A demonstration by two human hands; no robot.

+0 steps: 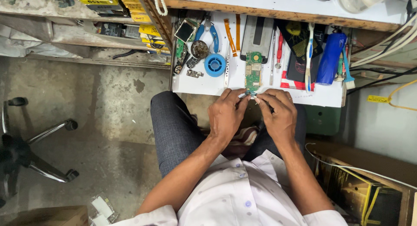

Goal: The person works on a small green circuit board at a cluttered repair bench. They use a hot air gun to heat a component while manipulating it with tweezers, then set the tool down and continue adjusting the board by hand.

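A green circuit board [253,70] lies at the near edge of the white surface [208,83]. A tiny part at its bottom end is pinched by the closed fingers of the left hand [226,115] and right hand [278,115]. The board should be kept flat, and the part moved slowly and gently.

Both forearms are being held out forward from the body, bare below rolled white sleeves, and are being angled inward so that the hands are brought close together. The left hand [226,115] is being kept palm down, its fingers curled and its thumb and forefinger pinched together at the tips. The right hand [278,113] is being held likewise, knuckles up, fingers bent inward toward the left. The fingertips of the two hands are being kept almost touching.
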